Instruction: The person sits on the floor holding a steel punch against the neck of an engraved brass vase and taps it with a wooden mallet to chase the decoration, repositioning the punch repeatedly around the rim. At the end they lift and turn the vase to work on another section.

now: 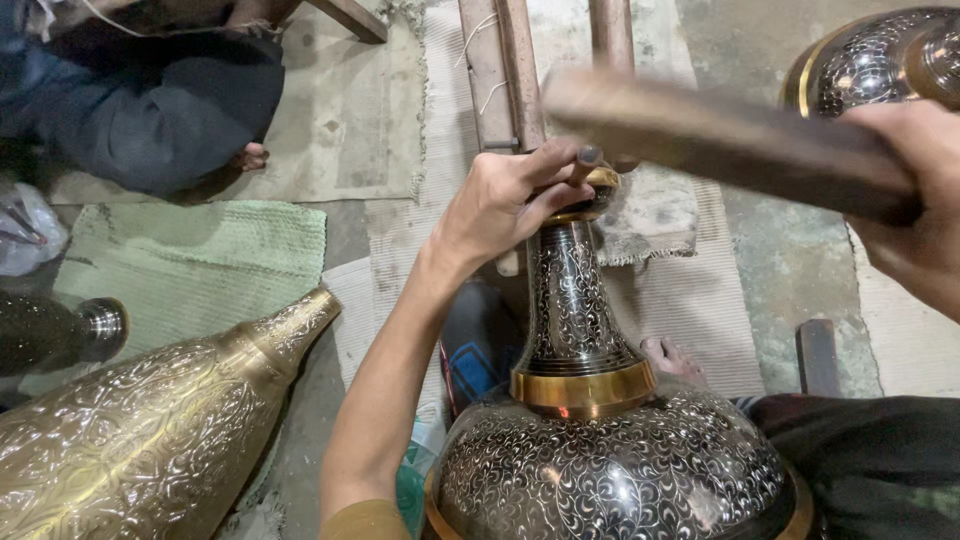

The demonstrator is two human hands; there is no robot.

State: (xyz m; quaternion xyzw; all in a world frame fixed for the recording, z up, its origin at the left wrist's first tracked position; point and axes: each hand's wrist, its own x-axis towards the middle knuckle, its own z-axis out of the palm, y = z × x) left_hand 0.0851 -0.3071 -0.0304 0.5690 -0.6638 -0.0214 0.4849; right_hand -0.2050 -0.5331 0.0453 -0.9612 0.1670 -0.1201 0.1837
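Vase (578, 300) mouth hidden by left hand (500, 200) gripping it; right hand (915, 200) clutches blurred mallet (720, 140).

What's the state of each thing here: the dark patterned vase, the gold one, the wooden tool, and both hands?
Dark engraved vase: upright, its neck top gripped.
Left hand: closed around a small tool at the vase's mouth.
Right hand: clasping the wooden mallet, raised, blurred.
Golden vase: lying tilted, untouched.
Second dark vase: partly out of view.

I see my left hand (505, 200) pinching a small punch (588, 160) on the engraved vase (590, 400) mouth, right hand (915, 200) gripping a wooden mallet (720, 140) above.
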